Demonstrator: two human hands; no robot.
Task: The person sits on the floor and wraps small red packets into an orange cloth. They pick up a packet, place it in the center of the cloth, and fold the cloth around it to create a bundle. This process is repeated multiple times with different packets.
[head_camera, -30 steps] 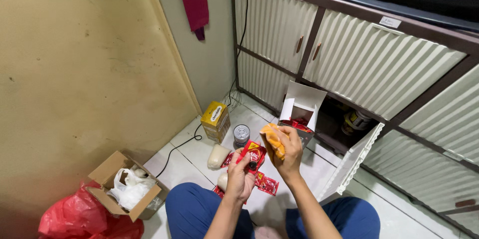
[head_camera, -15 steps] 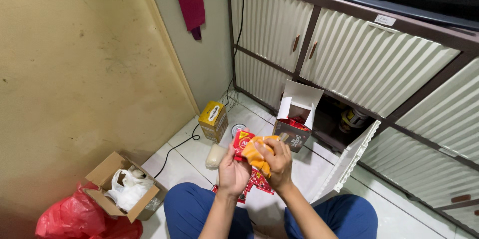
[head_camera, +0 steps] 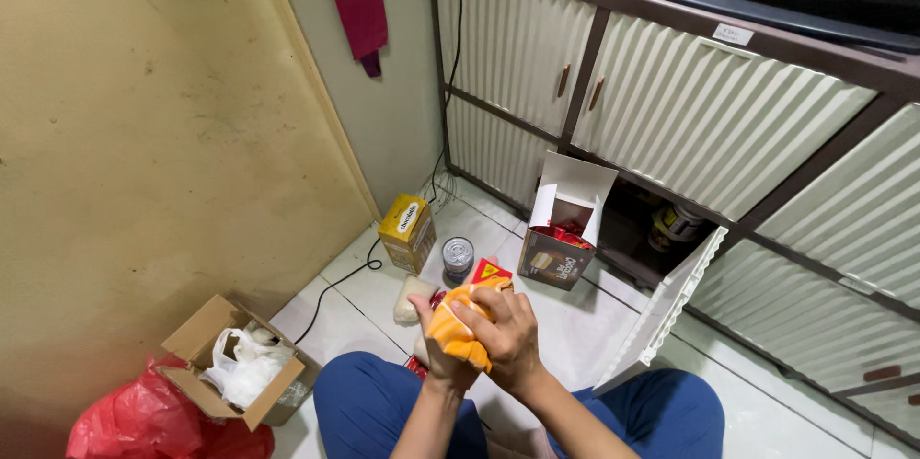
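Orange soft cloth | our right hand grip clamped on it | left hand grips glossy red sachet | tiled floor

Orange cloth; red sachet with yellow triangle; yellow carton; white floor tiles; red plastic bag.

The white tiled floor before me bears a yellow carton, tin can, open box and cardboard box.

red sachet: mostly hidden by orange cloth | left hand: largely covered | red bag: cut off
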